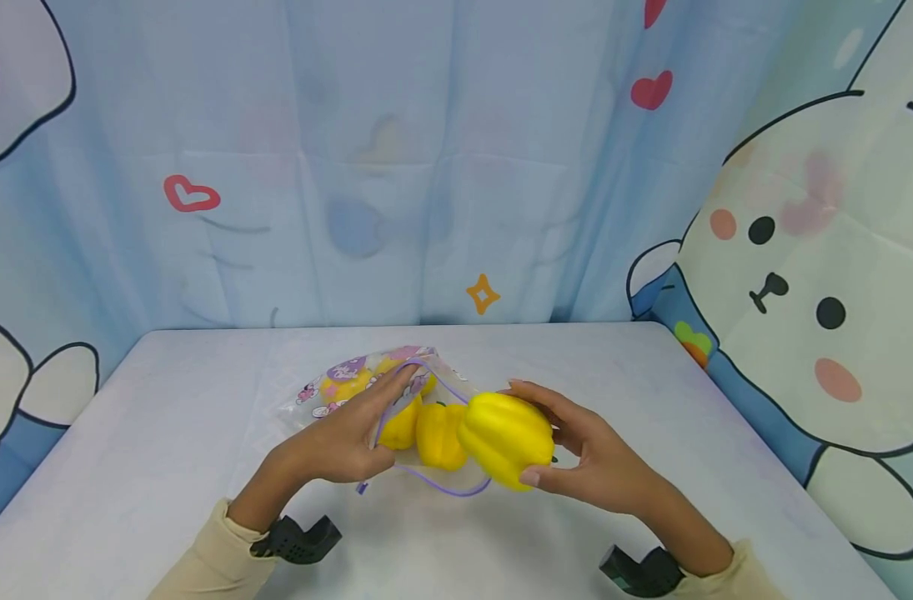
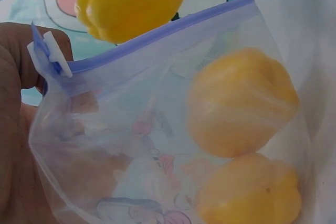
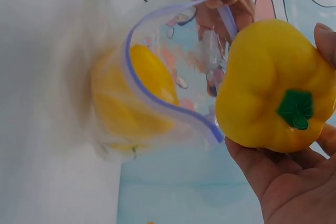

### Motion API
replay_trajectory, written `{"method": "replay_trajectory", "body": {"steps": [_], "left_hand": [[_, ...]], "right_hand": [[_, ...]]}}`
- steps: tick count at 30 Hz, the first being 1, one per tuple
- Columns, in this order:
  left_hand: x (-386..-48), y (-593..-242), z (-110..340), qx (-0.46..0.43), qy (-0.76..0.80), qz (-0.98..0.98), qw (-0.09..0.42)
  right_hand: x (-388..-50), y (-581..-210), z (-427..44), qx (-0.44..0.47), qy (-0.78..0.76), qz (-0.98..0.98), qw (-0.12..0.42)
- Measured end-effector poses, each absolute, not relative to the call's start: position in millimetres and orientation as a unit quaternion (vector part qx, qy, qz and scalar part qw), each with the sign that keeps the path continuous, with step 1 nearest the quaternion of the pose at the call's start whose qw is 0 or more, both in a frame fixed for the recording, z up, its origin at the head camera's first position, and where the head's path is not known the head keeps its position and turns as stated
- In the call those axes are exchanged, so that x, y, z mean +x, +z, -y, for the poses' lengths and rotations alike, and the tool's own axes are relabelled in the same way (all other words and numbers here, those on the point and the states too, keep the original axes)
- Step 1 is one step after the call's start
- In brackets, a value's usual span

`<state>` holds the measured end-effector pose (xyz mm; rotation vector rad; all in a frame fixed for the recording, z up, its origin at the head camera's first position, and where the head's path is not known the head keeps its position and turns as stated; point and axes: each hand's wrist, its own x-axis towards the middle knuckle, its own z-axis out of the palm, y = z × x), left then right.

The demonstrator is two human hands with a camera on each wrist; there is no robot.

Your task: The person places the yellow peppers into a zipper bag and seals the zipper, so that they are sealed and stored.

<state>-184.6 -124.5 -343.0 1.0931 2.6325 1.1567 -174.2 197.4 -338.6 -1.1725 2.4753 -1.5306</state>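
My left hand (image 1: 343, 437) holds the rim of a clear zip bag (image 1: 348, 368) by its left side, near the white slider (image 2: 56, 53). The bag's purple zip edge (image 1: 444, 492) curves apart, so its mouth faces the right hand. Inside lie several yellow bell peppers (image 1: 441, 437); two show through the plastic in the left wrist view. My right hand (image 1: 594, 458) grips another yellow bell pepper (image 1: 504, 433), thumb on one side and fingers on the other, right at the bag's mouth. Its green stem (image 3: 296, 109) points away from the bag in the right wrist view.
A white-covered table (image 1: 201, 400) lies under the bag. Behind it hangs a light blue curtain (image 1: 426, 167) printed with hearts and cartoon rabbits. Black wrist devices (image 1: 297, 542) sit on both forearms.
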Motion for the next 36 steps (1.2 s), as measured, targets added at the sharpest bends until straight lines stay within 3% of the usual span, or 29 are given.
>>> {"method": "replay_trajectory", "body": {"steps": [15, 36], "left_hand": [[-184, -341, 123, 0.351, 0.380, -0.855, 0.037], [-181, -339, 121, 0.357, 0.372, -0.855, 0.060]], "right_hand": [[-173, -355, -168, -0.428, -0.495, -0.754, 0.044], [-183, -368, -154, -0.428, -0.400, -0.810, 0.017]]}}
